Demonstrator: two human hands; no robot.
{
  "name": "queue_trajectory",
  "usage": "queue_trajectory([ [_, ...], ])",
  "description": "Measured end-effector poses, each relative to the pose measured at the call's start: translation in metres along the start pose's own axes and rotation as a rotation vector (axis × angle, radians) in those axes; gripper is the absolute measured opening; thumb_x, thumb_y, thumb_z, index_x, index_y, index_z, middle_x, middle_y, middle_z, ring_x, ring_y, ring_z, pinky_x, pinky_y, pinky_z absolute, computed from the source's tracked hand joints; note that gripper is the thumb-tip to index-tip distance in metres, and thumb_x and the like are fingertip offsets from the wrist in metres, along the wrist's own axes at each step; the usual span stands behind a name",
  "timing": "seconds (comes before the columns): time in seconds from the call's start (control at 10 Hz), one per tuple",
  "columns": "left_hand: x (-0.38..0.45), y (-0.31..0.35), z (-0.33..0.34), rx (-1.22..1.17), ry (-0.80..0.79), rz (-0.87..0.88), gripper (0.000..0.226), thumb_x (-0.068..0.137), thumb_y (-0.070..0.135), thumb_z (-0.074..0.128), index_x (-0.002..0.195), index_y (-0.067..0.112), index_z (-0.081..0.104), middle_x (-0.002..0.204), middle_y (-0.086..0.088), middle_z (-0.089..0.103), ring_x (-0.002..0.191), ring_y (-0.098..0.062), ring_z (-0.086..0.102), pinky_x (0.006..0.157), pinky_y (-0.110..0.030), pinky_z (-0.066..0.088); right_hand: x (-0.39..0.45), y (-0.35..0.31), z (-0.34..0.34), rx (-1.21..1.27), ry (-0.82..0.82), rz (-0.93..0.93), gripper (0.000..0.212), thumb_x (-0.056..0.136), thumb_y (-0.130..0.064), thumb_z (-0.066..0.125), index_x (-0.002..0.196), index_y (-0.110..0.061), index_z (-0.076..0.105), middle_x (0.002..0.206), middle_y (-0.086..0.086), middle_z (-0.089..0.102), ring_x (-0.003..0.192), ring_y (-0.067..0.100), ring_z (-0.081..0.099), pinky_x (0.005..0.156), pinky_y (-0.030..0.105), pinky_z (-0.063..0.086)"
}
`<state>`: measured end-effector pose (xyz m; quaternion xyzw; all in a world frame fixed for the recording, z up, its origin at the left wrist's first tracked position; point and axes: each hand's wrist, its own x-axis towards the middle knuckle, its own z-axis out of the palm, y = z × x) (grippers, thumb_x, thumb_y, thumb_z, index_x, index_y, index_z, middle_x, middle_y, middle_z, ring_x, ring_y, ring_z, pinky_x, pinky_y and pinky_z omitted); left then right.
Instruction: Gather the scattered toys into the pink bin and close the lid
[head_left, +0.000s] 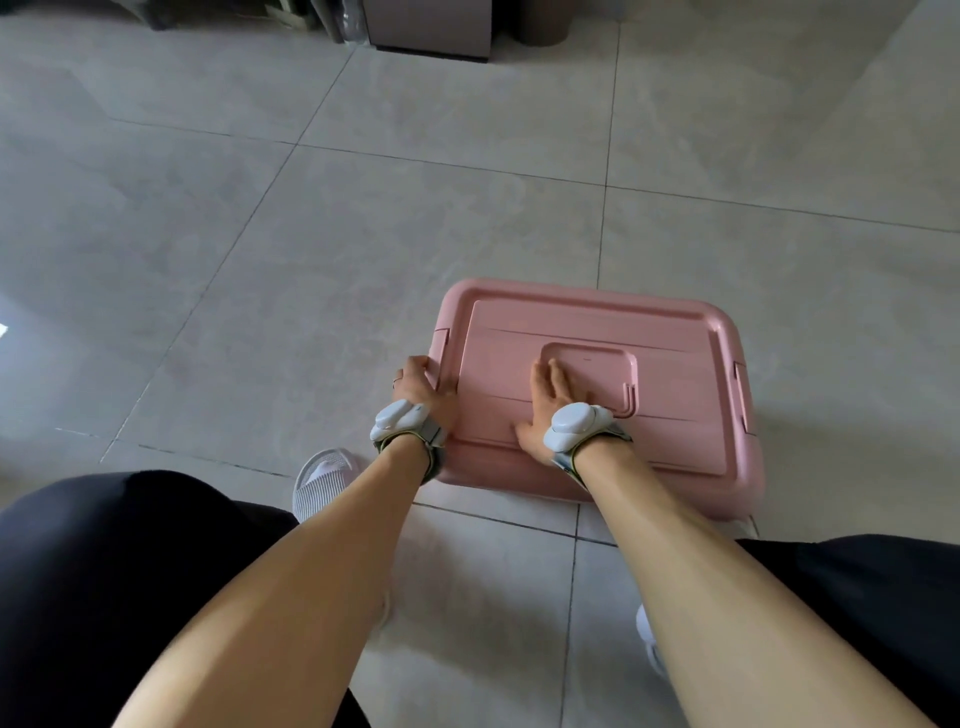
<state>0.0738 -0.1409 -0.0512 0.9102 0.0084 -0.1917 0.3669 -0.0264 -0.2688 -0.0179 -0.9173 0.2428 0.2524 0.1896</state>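
A view looking down from a person's head at a pale grey tiled floor (260, 234). At the lower left, a knee in dark clothing fills the corner, and just past it a foot in a grey slipper (324, 480) rests on the tiles. To the right of the slipper, the left hand (423, 387) grips the left edge of a pink bin (727, 467), its fingers curled over the rim beside a side latch; a white device is strapped to the wrist. The bin sits on the floor right of centre, close in front of the person, with its pink lid (675, 364) lying flat on top. The right hand (545, 402) lies palm down on the lid, fingers straight and slightly spread, fingertips reaching into a recessed square panel at the lid's middle; it holds nothing. This wrist also wears a white device. At the top, far across the floor, stand the bases of some furniture (431, 26).
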Motion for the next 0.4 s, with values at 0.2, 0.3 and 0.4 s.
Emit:
queue_trajectory([
  [0.2,-0.017,0.015,-0.009,0.251,-0.093,0.007,0.03,0.091,0.016,0.043,0.121,0.014,0.042,0.108,-0.004,0.05,0.083,-0.027,0.051,0.073,-0.032,0.037,-0.009,0.004,-0.005,0.112,0.077,-0.018,0.07,0.092,-0.03,0.051,0.151,-0.017,0.016,0.161,0.001,0.009,0.147,0.021,0.014,0.118,0.04,0.019],
  [0.3,-0.028,0.022,-0.022,0.432,-0.172,-0.004,0.041,0.085,0.016,0.047,0.125,0.016,0.043,0.111,-0.004,0.053,0.091,-0.03,0.057,0.075,-0.033,0.044,-0.017,0.009,-0.011,0.138,0.017,0.006,0.055,0.091,-0.022,0.053,0.143,-0.013,0.037,0.152,0.006,0.033,0.14,0.025,0.033,0.111,0.033,0.029],
  [0.4,-0.041,0.038,-0.034,0.496,-0.224,0.11,0.046,0.081,0.019,0.052,0.127,0.022,0.05,0.108,0.0,0.058,0.084,-0.025,0.06,0.064,-0.026,0.044,-0.033,0.01,-0.024,0.117,0.027,0.02,0.043,0.09,-0.016,0.054,0.133,-0.012,0.049,0.138,0.008,0.051,0.126,0.028,0.048,0.102,0.031,0.041],
])
